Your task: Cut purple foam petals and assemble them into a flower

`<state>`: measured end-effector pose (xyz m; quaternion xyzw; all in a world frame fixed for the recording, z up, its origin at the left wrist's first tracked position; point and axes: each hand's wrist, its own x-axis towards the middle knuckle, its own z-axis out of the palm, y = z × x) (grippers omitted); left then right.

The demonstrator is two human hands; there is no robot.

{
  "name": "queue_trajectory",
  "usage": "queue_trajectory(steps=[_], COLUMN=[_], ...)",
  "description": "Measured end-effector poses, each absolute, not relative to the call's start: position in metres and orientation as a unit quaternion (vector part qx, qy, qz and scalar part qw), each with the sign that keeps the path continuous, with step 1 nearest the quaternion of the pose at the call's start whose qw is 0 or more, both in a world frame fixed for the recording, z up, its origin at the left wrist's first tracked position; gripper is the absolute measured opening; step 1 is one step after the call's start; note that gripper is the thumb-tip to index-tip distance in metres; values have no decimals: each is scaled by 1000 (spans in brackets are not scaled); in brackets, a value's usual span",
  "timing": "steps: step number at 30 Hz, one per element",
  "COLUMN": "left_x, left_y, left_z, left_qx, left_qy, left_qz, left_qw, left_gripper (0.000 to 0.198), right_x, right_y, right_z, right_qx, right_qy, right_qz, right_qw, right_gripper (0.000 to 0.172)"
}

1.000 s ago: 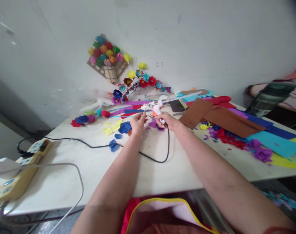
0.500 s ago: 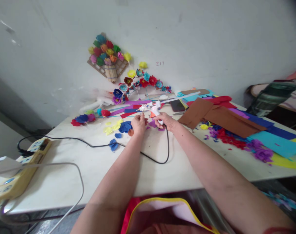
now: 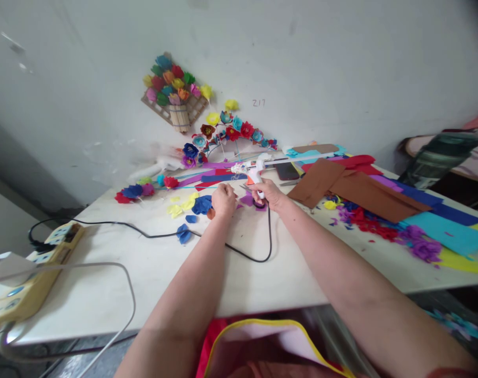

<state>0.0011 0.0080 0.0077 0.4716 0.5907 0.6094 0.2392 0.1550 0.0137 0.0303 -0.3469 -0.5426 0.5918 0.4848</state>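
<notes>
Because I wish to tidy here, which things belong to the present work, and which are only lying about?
Seemingly in the work:
white glue gun, in the right hand
its black cord
blue petals beside the left hand

Seemingly just lying about:
phone
brown sheets

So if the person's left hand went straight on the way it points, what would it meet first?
Probably the front of the white, pistol-shaped glue gun in the right hand; depth is unclear, so the left hand might pass beneath, over the blue paper strip.
</notes>
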Motion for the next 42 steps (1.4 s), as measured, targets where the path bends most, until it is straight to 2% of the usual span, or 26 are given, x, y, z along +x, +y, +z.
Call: queue_trajectory(steps=[3,8,12,21,29,37,42], left_x=[-2,2,6,10,7,0,3], left_y=[9,8,5,4,2,8,4], left_z=[7,8,11,17,16,10,14], left_qx=[475,466,452,395,380,434,457], left_qy=[611,549,509,531,555,600,601], left_qz=[595,623,654,690,678,640,614], left_qw=[216,305,330,294,296,206,230], left_gripper=[26,21,35,26,39,33,25], right_x=[156,155,153,149,146,143,142], right_y=[13,10,7,5,5,1,1], right_z=[31,32,34,34,32,34,33], right_qx=[-348,-339,-332,-313,-311,-321,-333], right_qy=[-544,-565,-582,-593,-606,-600,-590], right_qz=[592,596,603,610,595,600,589], right_qw=[483,458,433,421,427,421,441], right_gripper=[19,18,16,16,17,13,14])
